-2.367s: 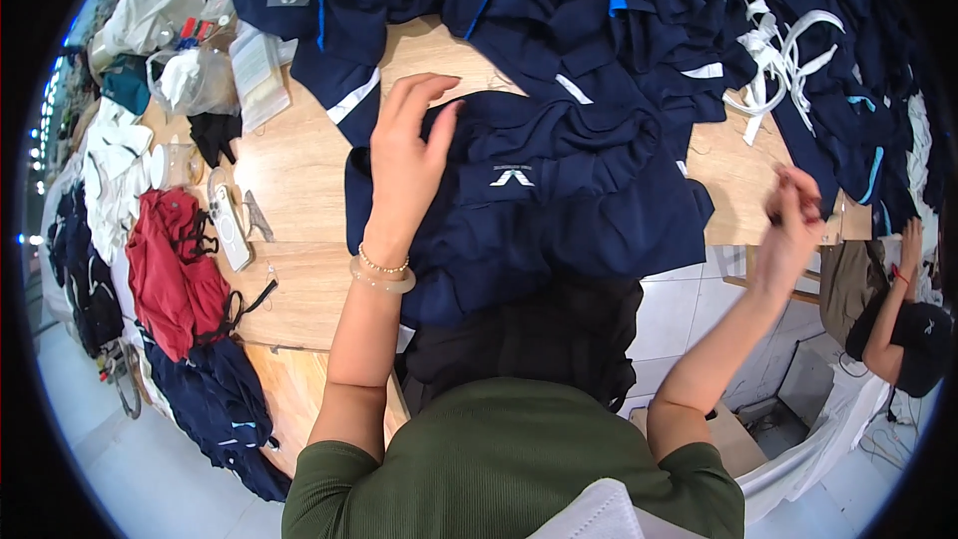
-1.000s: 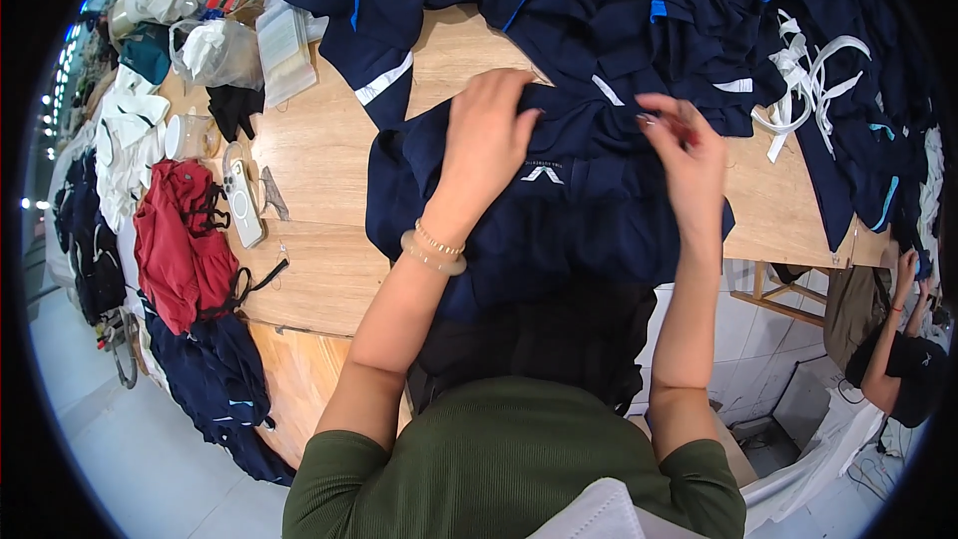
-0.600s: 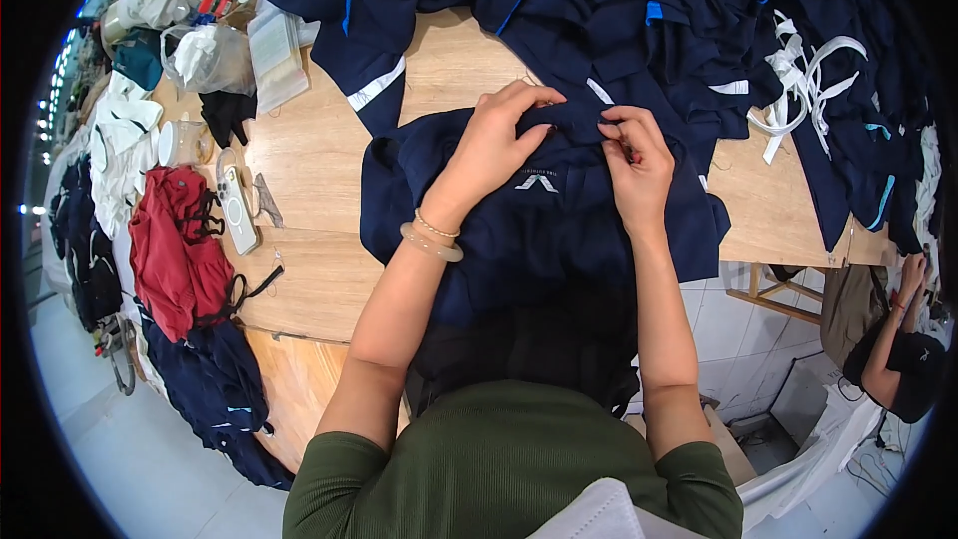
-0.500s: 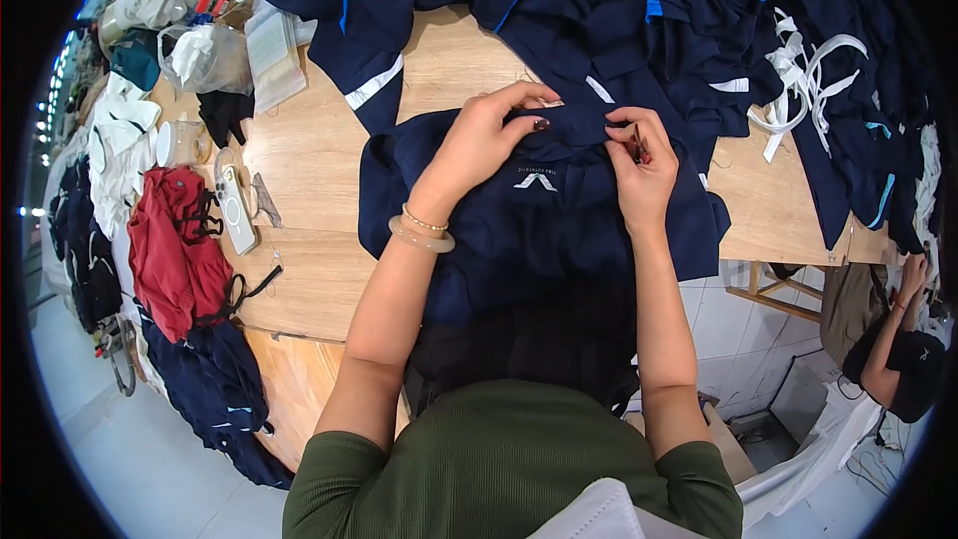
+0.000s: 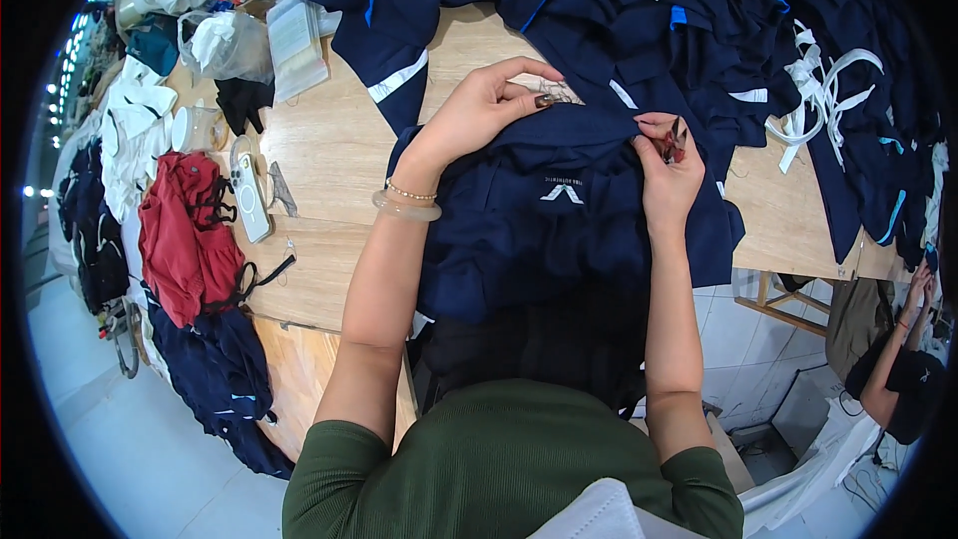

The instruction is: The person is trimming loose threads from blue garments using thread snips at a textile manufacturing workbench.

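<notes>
A navy garment (image 5: 499, 230) with a small white chest-style emblem lies across the table's near edge and over my lap. My left hand (image 5: 484, 115) curls at its upper edge, the thumb pressed on the cloth and the index finger reaching beyond it. Along the same edge, my right hand (image 5: 671, 175) pinches the fabric between thumb and index finger. Tucked in that hand are small thread snips (image 5: 674, 143), red with dark pointed blades. Loose threads (image 5: 561, 92) lie on the wood just past my left fingertips.
Navy garments with blue and white trim (image 5: 639, 20) are heaped on the far side of the wooden table (image 5: 319, 269). White straps (image 5: 823, 90) lie at the right. On the left are a phone (image 5: 249, 195), a red bag (image 5: 188, 240) and plastic bags (image 5: 230, 45). Another person (image 5: 898, 369) works at far right.
The garment's upper edge has been drawn straighter between my hands. My right hand has shifted slightly right, and the left has loosened a little. The whole view has moved slightly.
</notes>
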The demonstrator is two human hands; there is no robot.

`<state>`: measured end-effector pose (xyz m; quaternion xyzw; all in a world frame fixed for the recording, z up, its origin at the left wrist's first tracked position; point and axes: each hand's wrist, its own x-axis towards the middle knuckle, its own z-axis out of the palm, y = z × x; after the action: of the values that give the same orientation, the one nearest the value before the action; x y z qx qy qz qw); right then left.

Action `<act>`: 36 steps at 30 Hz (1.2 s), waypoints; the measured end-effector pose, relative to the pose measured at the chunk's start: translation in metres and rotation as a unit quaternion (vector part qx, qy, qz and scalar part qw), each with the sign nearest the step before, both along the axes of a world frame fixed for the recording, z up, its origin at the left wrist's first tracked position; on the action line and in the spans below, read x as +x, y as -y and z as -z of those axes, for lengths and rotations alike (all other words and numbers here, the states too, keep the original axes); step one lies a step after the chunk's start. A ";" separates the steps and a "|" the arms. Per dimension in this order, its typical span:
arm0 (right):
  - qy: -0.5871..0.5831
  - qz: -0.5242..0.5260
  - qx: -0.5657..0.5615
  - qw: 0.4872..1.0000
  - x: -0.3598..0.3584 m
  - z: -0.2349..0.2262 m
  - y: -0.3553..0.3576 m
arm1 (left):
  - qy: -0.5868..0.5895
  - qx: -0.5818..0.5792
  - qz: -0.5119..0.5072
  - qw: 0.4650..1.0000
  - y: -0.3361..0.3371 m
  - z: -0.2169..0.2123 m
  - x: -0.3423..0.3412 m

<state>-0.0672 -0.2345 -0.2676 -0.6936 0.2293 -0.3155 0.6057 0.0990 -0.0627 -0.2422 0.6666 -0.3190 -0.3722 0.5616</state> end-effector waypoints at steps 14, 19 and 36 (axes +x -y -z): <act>-0.083 -0.030 -0.004 0.996 -0.003 -0.035 -0.010 | 0.521 0.037 -0.130 0.843 -0.002 0.000 -0.007; -0.074 -0.027 0.031 0.996 -0.008 -0.035 -0.007 | 0.416 0.019 -0.154 0.896 0.003 -0.028 -0.044; -0.068 -0.074 0.097 0.990 -0.017 -0.026 -0.004 | 0.427 0.081 -0.042 0.900 0.004 0.020 -0.031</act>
<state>-0.0841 -0.2306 -0.2411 -0.6667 0.2471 -0.1983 0.6746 0.0682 -0.0671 -0.2623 0.8176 -0.4683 -0.0525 0.3308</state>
